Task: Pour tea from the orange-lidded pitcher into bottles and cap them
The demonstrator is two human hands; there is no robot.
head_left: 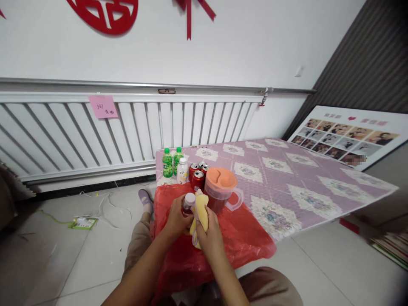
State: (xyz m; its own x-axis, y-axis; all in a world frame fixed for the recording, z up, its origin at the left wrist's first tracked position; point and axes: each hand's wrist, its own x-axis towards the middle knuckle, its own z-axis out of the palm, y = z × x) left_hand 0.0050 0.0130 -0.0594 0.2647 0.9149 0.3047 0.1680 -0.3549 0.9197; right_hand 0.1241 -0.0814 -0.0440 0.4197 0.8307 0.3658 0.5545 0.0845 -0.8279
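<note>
My left hand (pixel 175 219) is wrapped round a small bottle (pixel 189 200) with a whitish cap and dark contents, held upright. Against its right side, my right hand (pixel 208 231) grips a folded yellow cloth (pixel 201 206) with a pale purple edge. Just behind the cloth stands a clear pitcher (pixel 216 197) with an orange lid and a dark reddish liquid inside. Several red cans (pixel 198 180) are grouped beyond my hands, their tops facing up. Beside them are a white bottle (pixel 182 172) and two green-capped bottles (pixel 167 163). My fingers hide the bottle's lower part.
A red plastic sheet (pixel 248 238) covers the near end of the table, over a purple patterned cloth (pixel 280 187). Behind runs a white radiator (pixel 137 131). A power strip (pixel 83 223) and cables lie on the left floor. A photo board (pixel 347 134) leans at right.
</note>
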